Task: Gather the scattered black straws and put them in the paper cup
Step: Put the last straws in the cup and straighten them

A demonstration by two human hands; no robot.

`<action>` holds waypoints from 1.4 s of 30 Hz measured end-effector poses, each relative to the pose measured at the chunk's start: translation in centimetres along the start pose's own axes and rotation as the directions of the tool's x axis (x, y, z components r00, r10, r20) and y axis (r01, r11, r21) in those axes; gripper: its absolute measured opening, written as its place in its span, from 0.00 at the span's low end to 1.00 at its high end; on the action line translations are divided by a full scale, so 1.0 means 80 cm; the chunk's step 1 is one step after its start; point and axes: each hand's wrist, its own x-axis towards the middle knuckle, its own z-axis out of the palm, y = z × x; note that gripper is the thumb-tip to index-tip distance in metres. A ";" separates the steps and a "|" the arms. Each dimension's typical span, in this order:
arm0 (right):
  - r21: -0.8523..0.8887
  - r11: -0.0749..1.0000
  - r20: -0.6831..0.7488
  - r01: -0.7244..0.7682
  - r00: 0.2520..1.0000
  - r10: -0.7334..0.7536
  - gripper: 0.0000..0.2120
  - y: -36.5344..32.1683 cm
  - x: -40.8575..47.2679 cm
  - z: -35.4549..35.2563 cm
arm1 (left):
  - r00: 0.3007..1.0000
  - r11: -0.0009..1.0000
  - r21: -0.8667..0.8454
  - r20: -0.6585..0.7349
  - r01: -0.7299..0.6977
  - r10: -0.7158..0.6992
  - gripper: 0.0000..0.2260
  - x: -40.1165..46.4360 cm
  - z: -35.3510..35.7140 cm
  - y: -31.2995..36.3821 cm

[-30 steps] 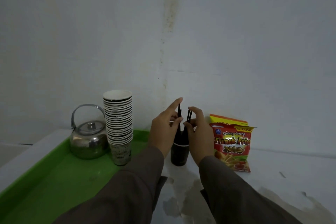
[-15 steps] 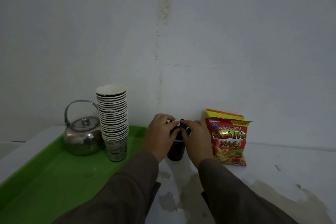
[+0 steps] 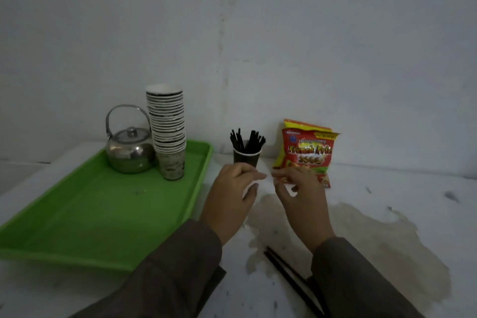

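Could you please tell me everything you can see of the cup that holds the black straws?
The cup is a small dark paper one with a pale rim. It stands upright on the white counter near the wall, between the green tray and the snack bag. Black straws stick up from it, fanned out. Neither hand touches it.

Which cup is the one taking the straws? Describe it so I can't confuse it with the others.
Start at the green tray on the left of the white table; the stacked cups and kettle stand on it. Just off its right edge, beside the snack bag, stands the dark paper cup. It alone stands by itself, off the tray, with black straws sticking out.
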 end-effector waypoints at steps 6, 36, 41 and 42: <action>-0.088 0.995 0.105 -0.048 0.993 0.057 0.07 0.015 -0.086 -0.013 | 0.988 0.995 -0.067 0.138 0.072 -0.063 0.13 -0.084 0.010 0.026; -0.559 0.827 0.404 0.061 0.891 0.208 0.11 0.013 -0.108 0.009 | 0.912 0.995 -0.020 0.401 0.098 -0.082 0.17 -0.108 0.021 0.021; -0.490 0.872 0.377 0.011 0.904 0.201 0.08 0.016 -0.108 0.010 | 0.906 0.935 -0.132 0.322 0.330 -0.275 0.18 -0.114 0.025 0.038; -0.460 0.888 0.370 -0.015 0.906 0.207 0.08 0.015 -0.108 0.011 | 0.898 0.915 -0.166 0.318 0.368 -0.303 0.17 -0.116 0.027 0.043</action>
